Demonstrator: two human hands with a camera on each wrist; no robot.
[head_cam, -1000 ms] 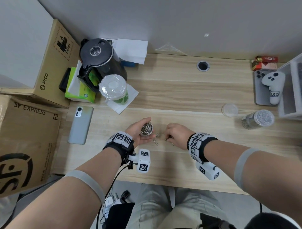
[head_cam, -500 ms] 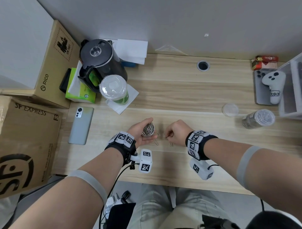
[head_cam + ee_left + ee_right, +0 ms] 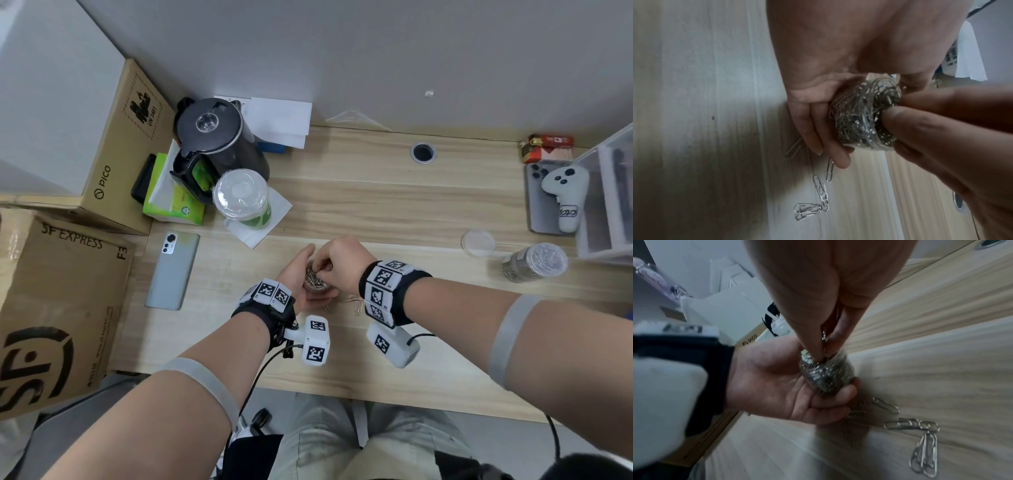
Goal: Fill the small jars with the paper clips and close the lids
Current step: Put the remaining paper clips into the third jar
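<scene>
My left hand (image 3: 305,281) grips a small clear jar (image 3: 317,281) packed with silver paper clips, also plain in the left wrist view as the jar (image 3: 861,120) and in the right wrist view as the jar (image 3: 826,373). My right hand (image 3: 337,263) is over the jar's mouth, its thumb and fingers pinching paper clips (image 3: 824,337) at the opening. Several loose paper clips (image 3: 356,303) lie on the desk just right of the jar, seen closer as clips (image 3: 920,443) and clips (image 3: 818,198). A second jar (image 3: 534,262), full of clips, lies far right beside a clear lid (image 3: 478,242).
A lidded plastic cup (image 3: 241,198) on a napkin and a black kettle (image 3: 215,144) stand at the back left. A phone (image 3: 173,270) lies left of my hands. Cardboard boxes (image 3: 51,308) flank the left edge. A white controller (image 3: 561,192) and a drawer unit (image 3: 609,198) sit far right.
My right hand has lifted off the loose clips on the desk and moved left over the jar's mouth with clips pinched. The left hand has kept hold of the jar.
</scene>
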